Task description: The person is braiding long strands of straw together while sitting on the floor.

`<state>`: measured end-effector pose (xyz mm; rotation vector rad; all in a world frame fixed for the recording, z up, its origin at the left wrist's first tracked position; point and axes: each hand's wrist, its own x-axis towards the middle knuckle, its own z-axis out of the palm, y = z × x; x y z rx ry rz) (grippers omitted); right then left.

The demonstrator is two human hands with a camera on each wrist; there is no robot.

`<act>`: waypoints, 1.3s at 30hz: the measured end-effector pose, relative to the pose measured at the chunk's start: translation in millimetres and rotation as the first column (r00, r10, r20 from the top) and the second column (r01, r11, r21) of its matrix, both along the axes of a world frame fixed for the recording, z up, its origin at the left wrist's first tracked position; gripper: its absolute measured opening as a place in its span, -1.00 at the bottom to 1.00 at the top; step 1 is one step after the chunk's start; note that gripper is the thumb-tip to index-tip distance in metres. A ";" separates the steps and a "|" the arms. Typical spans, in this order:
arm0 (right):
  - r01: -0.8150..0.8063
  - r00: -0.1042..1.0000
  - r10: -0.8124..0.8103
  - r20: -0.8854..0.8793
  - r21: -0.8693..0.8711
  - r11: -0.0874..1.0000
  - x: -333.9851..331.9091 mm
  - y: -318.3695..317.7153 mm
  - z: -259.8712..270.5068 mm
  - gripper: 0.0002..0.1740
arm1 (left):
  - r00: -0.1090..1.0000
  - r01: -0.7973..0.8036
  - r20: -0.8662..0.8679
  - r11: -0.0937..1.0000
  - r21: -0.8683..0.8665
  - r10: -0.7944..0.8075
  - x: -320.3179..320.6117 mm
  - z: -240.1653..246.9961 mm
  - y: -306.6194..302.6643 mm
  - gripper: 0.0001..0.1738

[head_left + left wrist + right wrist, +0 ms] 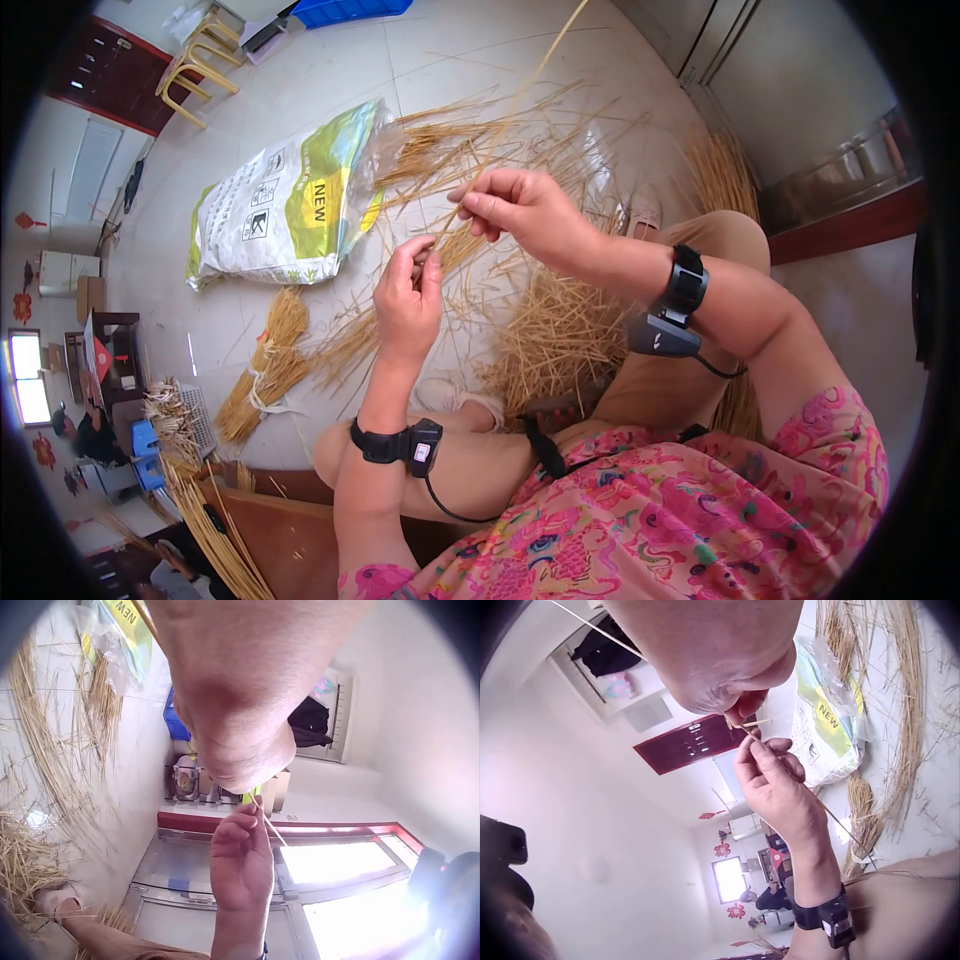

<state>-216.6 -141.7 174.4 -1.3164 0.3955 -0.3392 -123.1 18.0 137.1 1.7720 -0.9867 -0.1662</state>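
Pink garment (640, 525) nearest, left hand (409, 300) and right hand (530, 212) pinch straw (541, 69); bag (285, 205) reads "NEW".

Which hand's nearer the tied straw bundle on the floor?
Left. In the head view, the left hand is above and right of the tied straw bundle; the right hand is farther right and higher.

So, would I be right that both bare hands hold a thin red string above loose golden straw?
Not quite: in the head view, the left hand and right hand hold a slender golden straw stalk, not red string, above the loose straw.
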 end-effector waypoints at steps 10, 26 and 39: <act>-0.129 0.982 0.125 -0.144 -0.015 0.992 -2.8 16.7 -14.6 -0.87 | 0.997 -0.030 -0.069 0.999 0.014 0.031 -8.9 8.0 -4.4 -0.93; 0.003 0.999 0.000 -0.044 0.056 0.998 0.5 10.1 -17.1 -0.89 | 0.999 -0.036 0.012 0.998 0.056 0.035 -5.6 6.8 0.9 -0.90; -0.071 0.995 0.071 -0.063 0.008 0.997 -1.0 18.7 -18.7 -0.89 | 0.959 -0.088 0.276 0.993 0.081 0.062 -8.3 6.4 -2.5 -0.94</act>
